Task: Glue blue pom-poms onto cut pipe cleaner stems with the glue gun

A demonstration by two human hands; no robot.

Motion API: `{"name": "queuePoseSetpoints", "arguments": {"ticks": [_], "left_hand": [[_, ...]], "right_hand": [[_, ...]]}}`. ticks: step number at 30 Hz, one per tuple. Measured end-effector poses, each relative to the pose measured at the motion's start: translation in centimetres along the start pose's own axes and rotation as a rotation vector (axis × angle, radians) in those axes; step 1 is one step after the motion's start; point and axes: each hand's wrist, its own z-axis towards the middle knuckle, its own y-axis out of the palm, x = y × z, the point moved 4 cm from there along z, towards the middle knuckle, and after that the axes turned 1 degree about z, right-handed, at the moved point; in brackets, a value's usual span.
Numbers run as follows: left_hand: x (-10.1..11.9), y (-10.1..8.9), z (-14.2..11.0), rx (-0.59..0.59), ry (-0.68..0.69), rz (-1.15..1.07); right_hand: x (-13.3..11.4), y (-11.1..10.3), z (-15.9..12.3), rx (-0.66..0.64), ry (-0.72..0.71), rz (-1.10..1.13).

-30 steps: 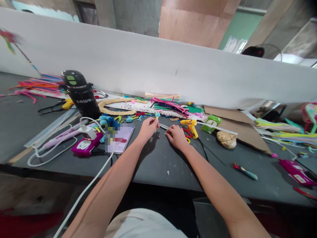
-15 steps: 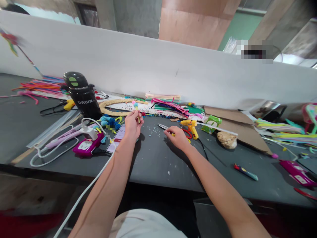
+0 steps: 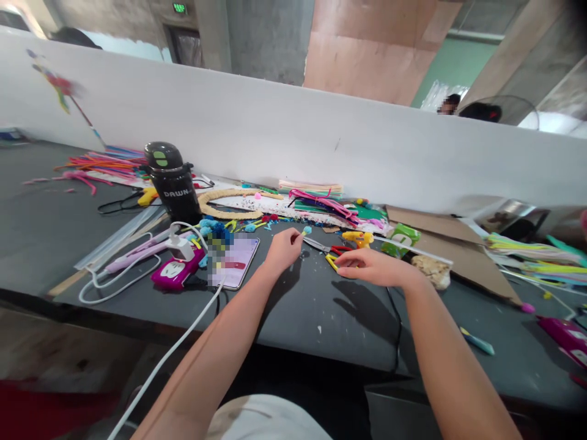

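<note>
My left hand (image 3: 285, 249) is closed in a pinch on a small light-blue fuzzy pom-pom (image 3: 307, 230), whose yellow-green stem runs into the fingers. Just right of it, scissors (image 3: 316, 244) with one red and one yellow handle lie on the dark table, handles spread. My right hand (image 3: 364, 267) hovers over the yellow handle, fingers stretched out and fingertips at that loop; whether they touch it I cannot tell. Behind it sits a yellow glue gun (image 3: 360, 238). Left of my left hand lies a phone (image 3: 238, 263).
A black bottle (image 3: 177, 192) stands at the back left near a magenta power strip (image 3: 177, 272) with white cables. Pipe cleaners (image 3: 321, 205) lie along the white partition (image 3: 257, 122). On the right are cardboard (image 3: 468, 260), a stone-like lump (image 3: 431, 272) and a cutter (image 3: 479, 341).
My left hand has come down and right, bringing the pom-pom close to the scissors' tips. My right hand has shifted right, from over the scissors to their handles, and its fingers have straightened.
</note>
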Motion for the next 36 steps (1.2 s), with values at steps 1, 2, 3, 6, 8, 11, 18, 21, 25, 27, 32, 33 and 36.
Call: {"name": "queuePoseSetpoints", "arguments": {"ticks": [1,2,3,6,8,11,18,21,25,27,32,33,36], "left_hand": [[-0.2,-0.1,0.0,0.002,-0.009,0.066],[-0.5,-0.4,0.1,0.005,-0.024,0.128],[-0.8,-0.7,0.2,0.01,-0.045,0.185],[-1.9,-1.9,0.7,0.032,-0.12,0.332],[-2.5,-2.4,1.0,0.036,-0.163,0.4],[-3.1,-2.9,1.3,0.033,-0.207,0.46],[-4.0,-3.8,2.0,0.106,-0.193,0.492],[-4.0,-3.9,2.2,0.162,-0.132,0.493],[-3.8,-3.5,2.2,0.184,-0.054,0.453],[-3.5,-3.1,2.3,0.18,-0.013,0.412],[-2.1,-2.3,2.0,0.153,0.076,0.305],[-1.7,-2.1,1.8,0.144,0.092,0.292],[-0.5,-1.5,1.1,0.111,0.137,0.263]], "right_hand": [[0.4,0.3,0.3,-0.01,0.009,-0.008],[0.7,0.6,0.8,-0.025,0.017,-0.016],[1.0,0.9,1.2,-0.042,0.02,-0.023],[1.5,1.7,2.5,-0.072,0.004,-0.033],[1.5,1.9,3.2,-0.076,-0.016,-0.041],[1.0,1.6,4.7,-0.025,-0.04,-0.108],[0.5,-0.6,9.4,0.158,0.058,-0.255],[0.1,-0.8,11.1,0.164,0.087,-0.287],[-0.4,-0.7,12.7,0.167,0.109,-0.314],[-0.5,-0.8,13.2,0.178,0.122,-0.323],[-0.4,-1.8,14.1,0.245,0.184,-0.341],[-0.3,-2.1,14.3,0.27,0.205,-0.343],[0.1,-3.1,15.1,0.37,0.275,-0.354]]}}
